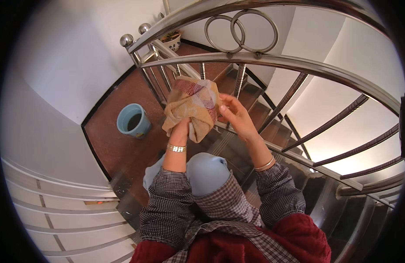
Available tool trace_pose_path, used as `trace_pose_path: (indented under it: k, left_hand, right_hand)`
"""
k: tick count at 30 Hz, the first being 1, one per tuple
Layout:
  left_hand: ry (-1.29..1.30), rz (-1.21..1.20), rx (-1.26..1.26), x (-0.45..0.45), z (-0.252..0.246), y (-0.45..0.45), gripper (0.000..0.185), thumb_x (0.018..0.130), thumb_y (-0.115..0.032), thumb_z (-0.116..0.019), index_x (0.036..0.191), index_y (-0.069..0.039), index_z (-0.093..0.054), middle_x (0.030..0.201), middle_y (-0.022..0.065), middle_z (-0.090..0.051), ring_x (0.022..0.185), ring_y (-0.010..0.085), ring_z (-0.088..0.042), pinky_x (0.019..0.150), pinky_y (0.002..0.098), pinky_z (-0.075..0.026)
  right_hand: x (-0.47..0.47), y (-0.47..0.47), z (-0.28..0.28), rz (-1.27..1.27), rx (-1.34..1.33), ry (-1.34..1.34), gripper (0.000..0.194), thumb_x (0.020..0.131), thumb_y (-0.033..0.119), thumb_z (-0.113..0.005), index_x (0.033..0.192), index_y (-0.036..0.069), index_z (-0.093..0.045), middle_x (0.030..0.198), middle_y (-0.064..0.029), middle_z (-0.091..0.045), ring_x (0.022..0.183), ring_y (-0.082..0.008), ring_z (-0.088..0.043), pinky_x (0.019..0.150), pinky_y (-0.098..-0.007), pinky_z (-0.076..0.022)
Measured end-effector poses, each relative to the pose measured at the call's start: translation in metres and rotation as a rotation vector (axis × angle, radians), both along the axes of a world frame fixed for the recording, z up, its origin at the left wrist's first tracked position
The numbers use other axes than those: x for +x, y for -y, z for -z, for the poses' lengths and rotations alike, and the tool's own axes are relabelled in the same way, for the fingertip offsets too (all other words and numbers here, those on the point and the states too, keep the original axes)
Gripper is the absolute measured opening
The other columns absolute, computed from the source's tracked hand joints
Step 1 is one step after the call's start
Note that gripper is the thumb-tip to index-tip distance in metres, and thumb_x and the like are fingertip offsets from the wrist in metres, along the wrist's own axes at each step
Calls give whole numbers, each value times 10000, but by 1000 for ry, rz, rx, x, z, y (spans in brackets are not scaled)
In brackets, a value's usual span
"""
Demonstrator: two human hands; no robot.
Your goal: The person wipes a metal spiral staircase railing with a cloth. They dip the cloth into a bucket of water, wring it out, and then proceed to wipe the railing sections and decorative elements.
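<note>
A tan cloth [192,102] with dark red and pale patterns is bunched up in front of me, just short of the metal stair railing. My left hand [181,129] reaches into its folds from below and holds it up; the fingers are hidden by the fabric. At the cloth's right edge is my right hand [234,113], thumb and fingertips against it. Whether those fingers pinch the fabric is unclear. A gold-coloured band circles the left wrist, and a thin bangle the right.
A light blue bucket [132,121] with dark liquid stands on the reddish landing [105,123] to the left. The steel railing [265,59] curves across the front and right. Beyond it, stairs [255,113] descend. A potted plant [172,41] stands farther off. Dark steps [330,203] lie at right.
</note>
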State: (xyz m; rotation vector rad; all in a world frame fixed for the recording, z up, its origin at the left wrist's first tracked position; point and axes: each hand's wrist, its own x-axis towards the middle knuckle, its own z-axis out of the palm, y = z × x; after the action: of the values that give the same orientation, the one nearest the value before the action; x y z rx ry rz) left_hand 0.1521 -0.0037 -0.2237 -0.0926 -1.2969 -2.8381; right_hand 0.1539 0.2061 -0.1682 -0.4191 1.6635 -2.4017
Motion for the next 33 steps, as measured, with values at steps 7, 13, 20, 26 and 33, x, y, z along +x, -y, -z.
trace_pose_path:
  k: [7,13,20,26,33]
  left_hand:
    - [134,-95,-115,-24,-47,72,566,810,-121,-664,1303,-10,-410,1297,99,-474,1193,217,-457,1005,354,-383]
    - [-299,-66,-373,-101,6,114,538,886,-288,-578,1312,-18,-392,1297,79,-463,1186,203,-444,1010,351,-362]
    - [-509,-331,-1407,-124,-71,1,404,938,-261,-441,1248,-4,-463,1292,122,-480,1184,248,-439,1006,331,-344]
    - [-210,-47,-881,-141,-91,-25,444,954,-297,-441,1290,-8,-426,1305,88,-467,1177,196,-447,978,317,-375]
    - [-391,-138,-1412,-153,-80,-51,456,938,-306,-469,1303,-39,-415,1284,104,-480,1183,238,-447,982,350,-373]
  right_hand:
    - [-12,-29,8,290,294,-168,334,795,170,-715,1056,22,-569,938,-26,-606,852,-106,-571,753,-241,-467]
    - [-44,-46,-31,517,-85,-562,856,761,431,-714,1369,41,-254,1291,-159,-416,1207,-247,-415,1008,-396,-338]
    - [-92,-32,-72,205,-403,-582,417,915,246,-554,1240,-2,-467,1248,-160,-511,1103,-207,-514,924,-352,-432]
    - [-88,-18,-80,424,-394,-484,192,875,143,-609,997,-5,-610,1016,-85,-636,918,-137,-570,836,-290,-453]
    - [-94,-13,-75,472,-480,-426,149,858,126,-633,942,4,-612,1002,-105,-648,920,-134,-568,858,-299,-436]
